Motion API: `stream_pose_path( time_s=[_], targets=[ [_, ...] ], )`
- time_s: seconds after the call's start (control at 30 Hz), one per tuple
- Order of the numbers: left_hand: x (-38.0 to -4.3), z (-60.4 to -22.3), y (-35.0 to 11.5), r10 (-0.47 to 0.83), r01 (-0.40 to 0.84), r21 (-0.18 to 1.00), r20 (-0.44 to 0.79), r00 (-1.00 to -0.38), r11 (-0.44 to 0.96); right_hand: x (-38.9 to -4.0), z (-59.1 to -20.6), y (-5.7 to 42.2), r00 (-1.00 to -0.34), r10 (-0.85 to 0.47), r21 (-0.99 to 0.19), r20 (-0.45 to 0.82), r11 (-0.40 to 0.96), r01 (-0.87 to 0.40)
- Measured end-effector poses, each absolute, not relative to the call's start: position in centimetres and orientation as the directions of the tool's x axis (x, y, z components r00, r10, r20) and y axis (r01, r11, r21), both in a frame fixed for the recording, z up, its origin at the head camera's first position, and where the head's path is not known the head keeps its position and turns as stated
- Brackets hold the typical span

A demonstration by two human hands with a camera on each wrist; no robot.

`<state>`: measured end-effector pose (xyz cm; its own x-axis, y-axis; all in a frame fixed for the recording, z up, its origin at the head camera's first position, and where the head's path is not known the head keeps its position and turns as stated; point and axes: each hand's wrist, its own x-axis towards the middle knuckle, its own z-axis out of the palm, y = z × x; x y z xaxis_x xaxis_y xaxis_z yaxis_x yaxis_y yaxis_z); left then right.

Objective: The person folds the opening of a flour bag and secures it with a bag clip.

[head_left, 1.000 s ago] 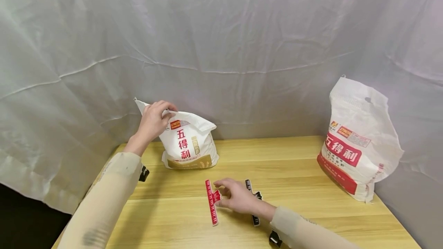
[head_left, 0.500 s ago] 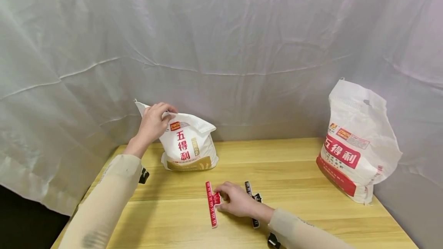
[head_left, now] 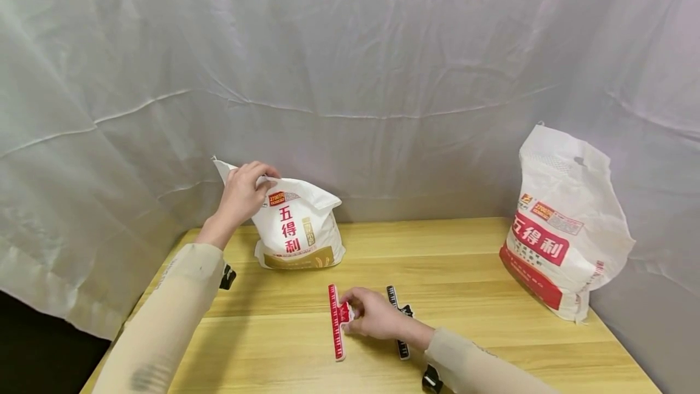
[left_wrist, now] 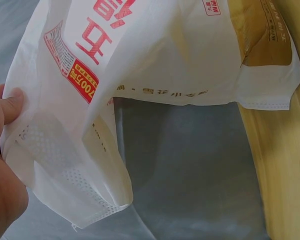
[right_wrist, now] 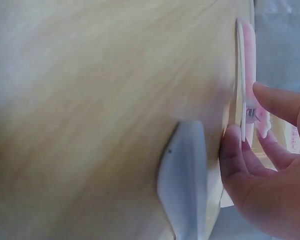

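Note:
My left hand (head_left: 243, 193) pinches the folded top edge of a white flour bag (head_left: 322, 230) with a gold base band, which stands at the back left of the table. In the left wrist view the thumb presses on the bag's (left_wrist: 175, 65) white film near its perforated strip. Lower down, my right hand (head_left: 377, 315) grips the handle of a red long-jawed bag clip (head_left: 336, 327) between thumb and fingers. Seen from the right wrist, the clip (right_wrist: 248, 60) looks pale pink and stands on edge, with fingertips on either side of its handle.
A black clip (head_left: 403, 345) of the same shape lies partly under my right wrist. A second, taller flour bag (head_left: 563, 230) with red print stands at the right edge of the wooden table (head_left: 426, 248). Grey cloth (head_left: 383, 78) hangs behind and beside the table.
My right fingers have closed onto the red clip's handle, and the clip has shifted slightly to the right and turned a little. My left hand stays on the bag's top.

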<state>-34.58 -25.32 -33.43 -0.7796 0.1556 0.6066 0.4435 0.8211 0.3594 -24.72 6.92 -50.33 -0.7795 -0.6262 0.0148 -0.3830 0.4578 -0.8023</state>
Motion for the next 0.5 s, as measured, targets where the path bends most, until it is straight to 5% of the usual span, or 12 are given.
stream_pose_path(
  time_s=[0.5],
  targets=[
    [-34.53, -33.43, -25.25, 0.156, 0.443, 0.357, 0.608, -0.779, 0.823, -24.52, -50.09, 6.90, -0.807, -0.585, -0.912, -0.081, 0.370, -0.177]
  ],
)
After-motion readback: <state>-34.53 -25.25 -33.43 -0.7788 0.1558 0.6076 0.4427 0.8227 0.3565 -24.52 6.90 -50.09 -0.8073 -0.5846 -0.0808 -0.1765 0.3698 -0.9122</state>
